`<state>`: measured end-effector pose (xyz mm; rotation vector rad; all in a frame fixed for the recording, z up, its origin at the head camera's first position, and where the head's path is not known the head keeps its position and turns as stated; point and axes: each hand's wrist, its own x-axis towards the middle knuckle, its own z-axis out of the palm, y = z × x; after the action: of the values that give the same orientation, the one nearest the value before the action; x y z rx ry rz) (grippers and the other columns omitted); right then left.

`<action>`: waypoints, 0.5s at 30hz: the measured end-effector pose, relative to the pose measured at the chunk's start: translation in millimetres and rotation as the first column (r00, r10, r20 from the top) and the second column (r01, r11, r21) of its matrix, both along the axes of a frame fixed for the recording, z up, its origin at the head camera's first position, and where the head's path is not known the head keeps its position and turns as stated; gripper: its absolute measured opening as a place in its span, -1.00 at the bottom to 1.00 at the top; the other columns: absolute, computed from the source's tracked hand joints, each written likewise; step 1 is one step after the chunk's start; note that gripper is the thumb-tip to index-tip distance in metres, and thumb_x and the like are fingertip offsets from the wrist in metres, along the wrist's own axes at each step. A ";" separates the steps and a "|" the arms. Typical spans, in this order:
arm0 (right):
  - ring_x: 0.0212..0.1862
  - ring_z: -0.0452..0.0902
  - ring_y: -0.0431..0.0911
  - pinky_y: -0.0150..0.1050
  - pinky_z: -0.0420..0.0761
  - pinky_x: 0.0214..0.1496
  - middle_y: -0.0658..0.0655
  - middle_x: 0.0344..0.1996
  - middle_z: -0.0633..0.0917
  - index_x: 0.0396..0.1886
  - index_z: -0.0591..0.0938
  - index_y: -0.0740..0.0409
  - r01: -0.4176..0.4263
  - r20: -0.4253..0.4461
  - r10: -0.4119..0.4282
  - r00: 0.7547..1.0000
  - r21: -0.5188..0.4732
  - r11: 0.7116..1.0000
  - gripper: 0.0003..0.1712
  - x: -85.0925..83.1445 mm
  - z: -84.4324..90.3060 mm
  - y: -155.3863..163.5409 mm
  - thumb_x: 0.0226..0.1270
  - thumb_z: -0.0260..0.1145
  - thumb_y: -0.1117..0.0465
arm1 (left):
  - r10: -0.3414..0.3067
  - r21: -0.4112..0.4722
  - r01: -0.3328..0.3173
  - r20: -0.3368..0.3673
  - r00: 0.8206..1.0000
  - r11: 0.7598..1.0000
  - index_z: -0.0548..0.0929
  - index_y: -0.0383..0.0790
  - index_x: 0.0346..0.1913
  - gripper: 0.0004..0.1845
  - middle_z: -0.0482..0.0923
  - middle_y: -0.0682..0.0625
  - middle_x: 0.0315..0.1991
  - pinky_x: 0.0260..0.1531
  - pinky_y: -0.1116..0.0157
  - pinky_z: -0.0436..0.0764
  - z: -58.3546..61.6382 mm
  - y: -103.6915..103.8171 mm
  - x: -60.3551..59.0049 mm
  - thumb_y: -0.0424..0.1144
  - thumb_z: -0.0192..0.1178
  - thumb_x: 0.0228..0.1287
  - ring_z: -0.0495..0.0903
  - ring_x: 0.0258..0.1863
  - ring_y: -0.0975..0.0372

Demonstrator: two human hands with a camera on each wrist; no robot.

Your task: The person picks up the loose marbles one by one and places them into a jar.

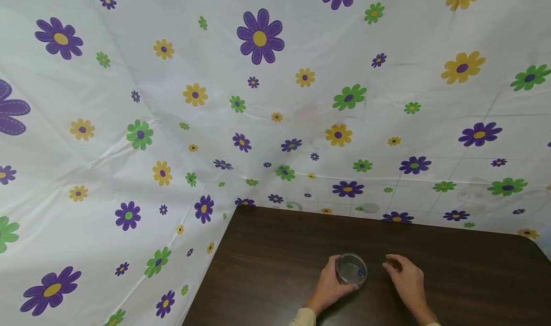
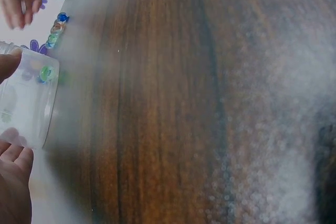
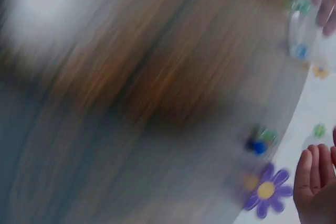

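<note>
My left hand [image 1: 330, 285] grips a clear plastic jar [image 1: 346, 274], thumb on one side and fingers on the other. A blue marble [image 1: 361, 271] shows inside it from above. Through the jar's wall in the left wrist view, a green marble [image 2: 46, 73] appears with some blue beside it. To the jar's right, my right hand [image 1: 406, 280] hovers with fingers gently bent and nothing visible in them. Several loose glass marbles [image 2: 56, 29], blue, amber and greenish, lie in a short row on the table near the right hand; its fingers hide them in the head view.
A dark wood-grain table [image 1: 275, 259] lies under both hands. A white sheet [image 1: 258, 125] printed with purple, yellow and green flowers hangs behind the table and along its left side.
</note>
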<state>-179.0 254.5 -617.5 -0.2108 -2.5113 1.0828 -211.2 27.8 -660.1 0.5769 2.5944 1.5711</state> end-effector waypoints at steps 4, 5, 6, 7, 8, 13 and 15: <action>-0.12 0.68 0.27 0.14 0.64 -0.09 0.42 -0.13 0.73 0.01 0.65 0.52 -0.010 0.148 0.005 0.989 0.034 0.999 -0.60 0.7 -4.5 19.0 0.21 0.52 0.41 | -0.006 0.007 0.006 0.008 1.000 1.000 0.41 -0.04 0.34 -0.12 0.58 -0.01 0.22 0.11 0.22 0.54 1.3 -0.4 0.9 -0.09 0.68 -0.03 0.56 0.15 0.23; -0.08 0.66 0.31 0.20 0.61 -0.04 0.46 -0.11 0.71 0.03 0.63 0.54 -0.019 0.184 0.011 0.983 0.039 0.999 -0.57 0.7 -5.9 22.9 0.20 0.51 0.41 | -0.005 0.009 0.005 0.017 1.000 1.000 0.41 -0.03 0.34 -0.13 0.58 0.00 0.22 0.12 0.22 0.53 2.0 -0.5 1.2 -0.09 0.68 -0.03 0.55 0.15 0.24; -0.06 0.64 0.34 0.24 0.58 -0.02 0.48 -0.10 0.69 0.04 0.61 0.56 -0.026 0.215 0.015 0.976 0.048 0.999 -0.55 0.6 -7.5 26.1 0.19 0.51 0.42 | -0.004 0.011 0.004 0.021 1.000 1.000 0.41 -0.02 0.34 -0.13 0.58 0.00 0.23 0.12 0.22 0.53 3.1 -0.5 1.4 -0.10 0.68 -0.03 0.55 0.15 0.24; -0.04 0.62 0.35 0.25 0.56 -0.01 0.49 -0.10 0.68 0.04 0.60 0.56 -0.036 0.245 0.021 0.969 0.054 0.998 -0.54 0.2 -9.0 28.5 0.19 0.51 0.42 | -0.001 0.009 0.001 0.026 1.000 1.000 0.42 -0.02 0.34 -0.13 0.58 0.00 0.23 0.12 0.22 0.53 4.3 -0.9 1.3 -0.10 0.68 -0.03 0.55 0.16 0.24; -0.05 0.61 0.35 0.25 0.56 -0.01 0.48 -0.12 0.67 0.03 0.60 0.57 -0.051 0.266 0.033 0.963 0.059 0.997 -0.54 -0.1 -10.8 31.1 0.18 0.51 0.42 | 0.002 0.010 -0.002 0.031 1.000 1.000 0.42 -0.02 0.34 -0.13 0.58 0.00 0.23 0.13 0.22 0.53 5.7 -1.1 1.2 -0.10 0.68 -0.03 0.55 0.16 0.24; -0.15 0.62 0.25 0.17 0.60 -0.10 0.37 -0.24 0.67 -0.07 0.63 0.56 -0.100 0.291 0.076 0.954 0.068 0.993 -0.61 -0.2 -18.6 36.0 0.14 0.53 0.44 | 0.004 -0.002 -0.004 0.048 0.999 1.000 0.42 -0.04 0.35 -0.13 0.57 0.00 0.24 0.13 0.21 0.53 8.7 -1.3 1.2 -0.11 0.67 -0.02 0.55 0.17 0.22; -0.20 0.63 0.20 0.15 0.60 -0.12 0.31 -0.29 0.67 -0.12 0.63 0.55 -0.104 0.282 0.080 0.956 0.070 0.992 -0.64 -0.5 -20.3 35.5 0.14 0.53 0.43 | 0.003 -0.004 -0.003 0.049 0.999 1.000 0.42 -0.03 0.35 -0.13 0.58 0.00 0.24 0.13 0.21 0.53 8.2 -1.1 1.3 -0.11 0.67 -0.02 0.55 0.17 0.22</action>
<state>-179.4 290.0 -637.8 -0.2390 -2.8379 1.0423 -209.9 26.8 -651.9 0.5268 2.5633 1.5606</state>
